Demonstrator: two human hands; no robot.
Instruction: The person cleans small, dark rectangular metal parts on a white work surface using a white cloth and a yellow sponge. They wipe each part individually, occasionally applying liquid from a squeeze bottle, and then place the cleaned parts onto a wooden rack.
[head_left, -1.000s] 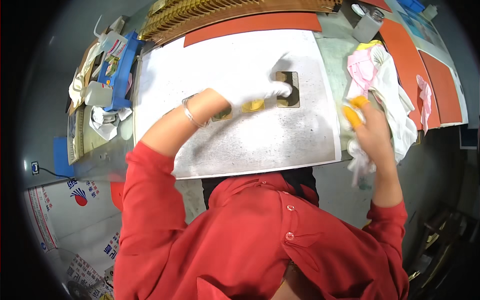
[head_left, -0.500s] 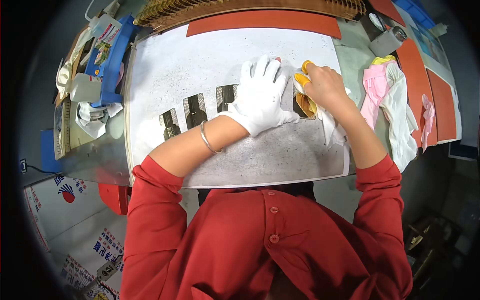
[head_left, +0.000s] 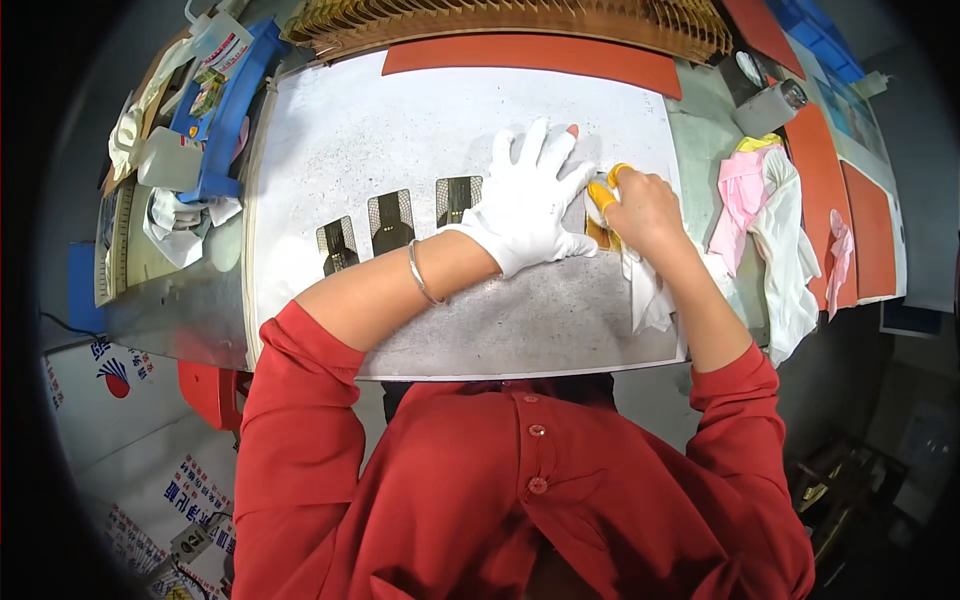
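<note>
My left hand [head_left: 530, 205] wears a white glove with a pinkish fingertip showing bare or covered. It lies flat with spread fingers on a white sheet [head_left: 480, 335], its thumb side at a small thin plate [head_left: 602, 238], gold and dark. The plate is mostly hidden under my right hand [head_left: 645, 205], which has yellow finger cots on the thumb and a finger. Its curled fingers press a white cloth [head_left: 650, 300] onto the plate. Left of the glove lie three dark, mesh-patterned plates: one far left [head_left: 337, 245], one in the middle [head_left: 390, 220], one beside the glove [head_left: 457, 198].
A rack of upright brown plates [head_left: 510, 30] stands at the back behind an orange strip [head_left: 530, 60]. At left is a blue tray [head_left: 215, 165] with a white bottle [head_left: 168, 160]. Pink and white cloths [head_left: 785, 240] and a clear bottle [head_left: 770, 108] lie at right.
My right hand has moved toward me with the cloth, covering more of the plate. The left hand stays flat in about the same place. The whole view has shifted slightly.
</note>
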